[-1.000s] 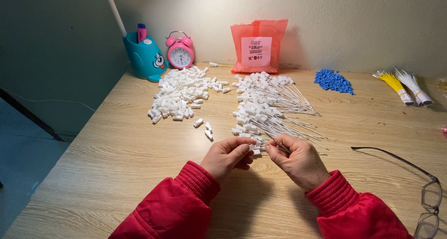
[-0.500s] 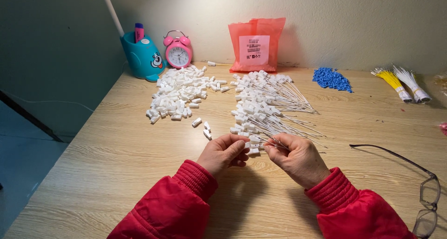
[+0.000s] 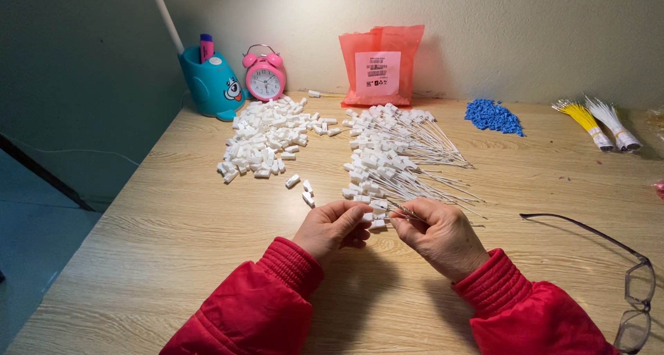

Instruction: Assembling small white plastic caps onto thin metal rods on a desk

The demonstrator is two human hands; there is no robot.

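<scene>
- Left hand [image 3: 332, 227] and right hand [image 3: 437, 236] meet at the near table [image 3: 138, 258] edge, fingertips pinched together on one small white cap [image 3: 377, 223] and a thin wire [image 3: 404, 213].
- Step in hand, by my judgement: seating the cap on the wire end. The fit looks fine; it calls for steady alignment and a firm push.
- Finished pile [image 3: 391, 154] of capped wires lies just beyond the hands; loose caps [image 3: 266, 137] lie to its left.
- Red bag [image 3: 380, 64] stands against the wall, flat and rectangular, white label at centre.
- Blue beads [image 3: 492, 115], yellow bundle [image 3: 583, 120] and white bundle [image 3: 612, 123] lie far right.
- Pink clock [image 3: 264, 78] and teal holder [image 3: 211, 85] stand far left.
- Glasses [image 3: 622, 286] lie beside the right sleeve.
</scene>
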